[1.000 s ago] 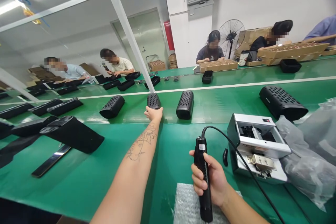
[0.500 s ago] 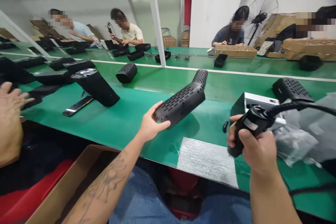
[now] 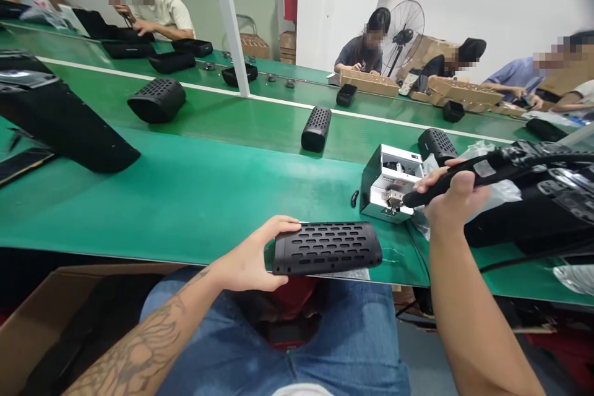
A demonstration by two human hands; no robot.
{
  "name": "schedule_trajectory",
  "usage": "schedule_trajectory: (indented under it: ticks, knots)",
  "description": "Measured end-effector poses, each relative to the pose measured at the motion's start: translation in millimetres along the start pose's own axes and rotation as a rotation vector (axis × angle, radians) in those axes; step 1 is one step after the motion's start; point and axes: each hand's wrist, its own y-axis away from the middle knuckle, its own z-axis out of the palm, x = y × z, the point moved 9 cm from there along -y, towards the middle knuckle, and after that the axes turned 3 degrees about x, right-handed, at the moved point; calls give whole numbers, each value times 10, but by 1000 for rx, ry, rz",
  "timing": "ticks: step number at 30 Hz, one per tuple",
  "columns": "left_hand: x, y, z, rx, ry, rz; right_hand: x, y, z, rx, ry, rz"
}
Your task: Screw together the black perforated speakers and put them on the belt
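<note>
Here, the left hand grips a black perforated speaker housing, its long axis pointing at the right hand. Those fingers close around a corded screwdriver.

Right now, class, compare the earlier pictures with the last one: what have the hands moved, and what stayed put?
The left hand took hold of the speaker it touched on the belt, lifted it and brought it toward the body; it now lies level at the belt's near edge. The right hand swung the corded screwdriver from upright to nearly level, tip pointing left. The screw feeder stayed put.
</note>
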Motion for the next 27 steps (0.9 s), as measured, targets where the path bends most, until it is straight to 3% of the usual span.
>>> schedule_trajectory:
  ticks: [6, 14, 22, 27]
  knots:
    - [-9, 61, 94, -16, -36, -34, 63, 100, 123, -108, -31, 5]
    - [-321, 241, 178, 243, -67, -99, -55, 93, 105, -94, 21, -16]
    - [-311, 260, 210, 263, -71, -51, -7, 71, 104, -84, 35, -5]
    - [-288, 263, 211, 282, -81, -40, -222, 142, 94, -40, 11, -3]
